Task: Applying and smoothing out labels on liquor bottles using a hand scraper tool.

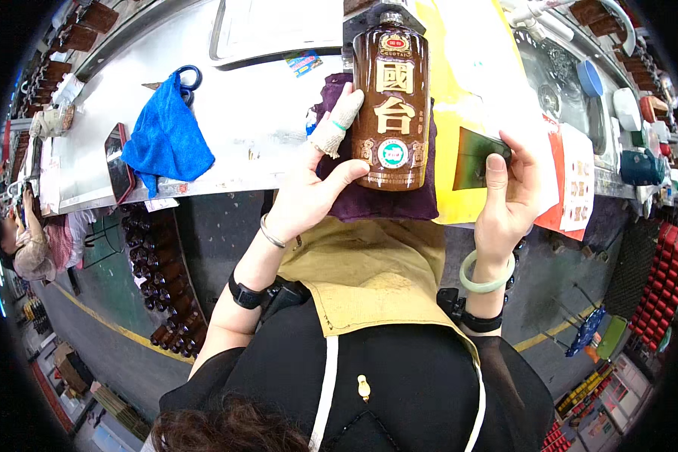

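Apron bib in tan [369,271], nearest, over black clothing, hanging just short of the workbench's near edge [226,184].

Left hand [309,192] next, raised above that near edge, wrapped on the lower left side of the brown liquor bottle [390,105]. Thumb [344,175] pressed against the bottle's lower left shoulder, a fabric-wrapped finger [335,124] laid up along its left flank; grip closed on the glass, remaining fingers hidden behind it. Metal bangle and black wristband on that forearm.

Bottle held upright, long axis running away from the body, cap toward the bench's far edge, base nearest the apron. Front label facing up to the camera. Purple cloth [388,202] bunched behind and beneath the bottle, spilling over the near edge.

Right hand [508,188] just right of the bottle, level with its lower half, not touching it. Thumb and fingers pinched together on a small dark green label sheet [476,158], the sheet's free edge pointing left toward the bottle's right flank with a narrow gap between. Pale green bangle on that wrist. Of the two hands, left on the bottle, right near it.

Yellow sheet [452,113] under and behind the right hand, red and white papers [572,188] at the bench's right end.

Farther left on the bench, blue cloth [166,139] draped over the near edge, scissors with blue handles [188,75] beside it, dark phone [118,162] toward the left corner. Grey tray [271,30] at the far edge.
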Demonstrator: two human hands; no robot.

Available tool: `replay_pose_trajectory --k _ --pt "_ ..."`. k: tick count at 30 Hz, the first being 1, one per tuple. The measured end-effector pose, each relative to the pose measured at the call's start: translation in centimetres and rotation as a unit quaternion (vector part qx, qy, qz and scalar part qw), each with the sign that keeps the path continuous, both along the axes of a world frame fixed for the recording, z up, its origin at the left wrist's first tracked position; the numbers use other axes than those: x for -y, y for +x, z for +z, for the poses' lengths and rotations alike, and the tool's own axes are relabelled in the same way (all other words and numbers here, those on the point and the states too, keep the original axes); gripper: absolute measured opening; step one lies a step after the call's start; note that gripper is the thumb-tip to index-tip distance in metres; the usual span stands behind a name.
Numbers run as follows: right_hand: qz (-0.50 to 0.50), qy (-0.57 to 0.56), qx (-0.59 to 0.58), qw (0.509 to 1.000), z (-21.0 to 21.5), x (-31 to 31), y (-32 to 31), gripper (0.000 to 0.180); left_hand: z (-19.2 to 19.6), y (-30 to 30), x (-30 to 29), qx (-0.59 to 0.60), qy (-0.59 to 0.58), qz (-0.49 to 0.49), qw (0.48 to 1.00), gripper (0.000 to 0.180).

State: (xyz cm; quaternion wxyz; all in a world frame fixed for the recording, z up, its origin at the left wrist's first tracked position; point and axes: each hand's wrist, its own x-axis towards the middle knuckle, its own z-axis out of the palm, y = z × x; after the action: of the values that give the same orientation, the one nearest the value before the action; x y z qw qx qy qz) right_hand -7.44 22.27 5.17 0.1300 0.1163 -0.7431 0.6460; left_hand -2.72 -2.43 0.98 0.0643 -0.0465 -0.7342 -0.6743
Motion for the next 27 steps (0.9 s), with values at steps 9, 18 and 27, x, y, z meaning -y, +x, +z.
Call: replay_pose_trajectory --k 9,18,27 --pt "0.002 0.029 -0.013 0.999 0.3 -0.2 -0.3 0.027 0.9 0.3 -1.8 0.021 -0.026 0.058 0.998 0.081" --pt "0.043 0.252 -0.268 0.929 3.4 1.7 -4.4 0.039 0.8 0.2 -1.0 -0.062 -0.074 0.004 0.995 0.137" --pt "0.173 0.314 -0.375 0.855 4.8 6.6 -10.2 0.029 1.0 -0.5 -3.2 -0.128 -0.127 0.154 0.971 0.113"
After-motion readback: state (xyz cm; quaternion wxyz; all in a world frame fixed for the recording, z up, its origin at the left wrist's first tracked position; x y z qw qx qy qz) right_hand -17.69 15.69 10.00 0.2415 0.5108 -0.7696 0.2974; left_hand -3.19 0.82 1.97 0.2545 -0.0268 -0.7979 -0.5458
